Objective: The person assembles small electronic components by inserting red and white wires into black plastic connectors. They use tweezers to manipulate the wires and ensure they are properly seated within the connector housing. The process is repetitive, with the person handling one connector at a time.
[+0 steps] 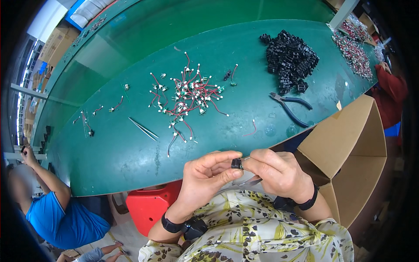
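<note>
Just past the table's near edge, both hands meet over my lap. Between thumb and fingertips, my left hand (204,178) pinches a small black plastic housing (236,163). My right hand (279,171) is closed, its fingertips right against the housing's right side. Part of a thin metal tool (252,180), maybe tweezers, shows under the right fingers; most of it is hidden. Farther off on the green table (118,161) lies a loose pile of small circuit boards with red wires (192,94). A pair of tweezers (143,129) lies left of that pile.
A heap of black housings (291,59) sits at the far right, with blue-handled pliers (291,107) in front. More wired parts (353,52) are piled beyond. An open cardboard box (349,153) stands to my right, a red stool (150,209) at left. Another person (61,214) sits at left.
</note>
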Action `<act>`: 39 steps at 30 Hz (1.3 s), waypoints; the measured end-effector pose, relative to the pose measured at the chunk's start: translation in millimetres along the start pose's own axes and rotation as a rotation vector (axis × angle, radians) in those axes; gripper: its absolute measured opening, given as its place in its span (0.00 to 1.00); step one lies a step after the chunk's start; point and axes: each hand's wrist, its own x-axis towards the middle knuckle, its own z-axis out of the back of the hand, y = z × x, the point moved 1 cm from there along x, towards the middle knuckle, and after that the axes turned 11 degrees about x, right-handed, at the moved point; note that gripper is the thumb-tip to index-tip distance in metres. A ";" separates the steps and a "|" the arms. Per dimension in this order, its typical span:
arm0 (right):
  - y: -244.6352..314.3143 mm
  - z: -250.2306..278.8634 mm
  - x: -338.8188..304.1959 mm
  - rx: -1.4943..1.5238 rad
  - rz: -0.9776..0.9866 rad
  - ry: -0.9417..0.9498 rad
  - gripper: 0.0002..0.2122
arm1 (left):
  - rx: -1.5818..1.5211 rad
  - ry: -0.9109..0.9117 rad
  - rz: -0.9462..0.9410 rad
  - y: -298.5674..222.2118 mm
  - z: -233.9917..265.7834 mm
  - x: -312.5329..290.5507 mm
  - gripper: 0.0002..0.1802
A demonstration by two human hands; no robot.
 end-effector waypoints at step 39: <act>-12.1 -14.8 0.3 0.245 -0.141 -0.145 0.16 | -0.305 0.037 0.142 11.5 2.6 7.0 0.19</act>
